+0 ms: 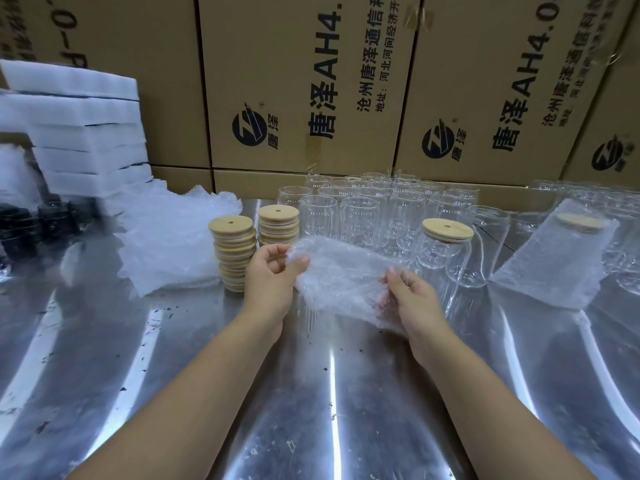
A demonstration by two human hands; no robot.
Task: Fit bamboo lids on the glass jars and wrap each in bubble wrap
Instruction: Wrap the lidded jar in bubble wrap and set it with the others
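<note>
While both hands hold a single bubble wrap sheet (339, 275) clear of the steel bench (311, 393), the jar it seems meant for stands off to the right. The left hand (273, 271) pinches the sheet's upper left edge between thumb and curled fingers. The right hand (412, 299) grips the lower right edge, its fingers curled into the film. The sheet's long axis therefore runs from hand to hand, sloping down toward the right. Whether it is a flat piece or a pouch I cannot tell.

The lidded glass jar (445, 261) stands upright with a bamboo lid (447, 229) seated on its mouth. It is just beyond the right hand and a little to that hand's right, near the sheet's far corner. Its long axis is vertical, roughly crossing the sheet's. The right hand is plainly the nearer, so it would likely fetch the jar or steer the wrap to it, while the left keeps the sheet spread.

Farther right stands an already wrapped jar (554, 261). Unlidded glass jars (360, 213) crowd behind, and two lid stacks (235, 251) sit just beside the left hand.
</note>
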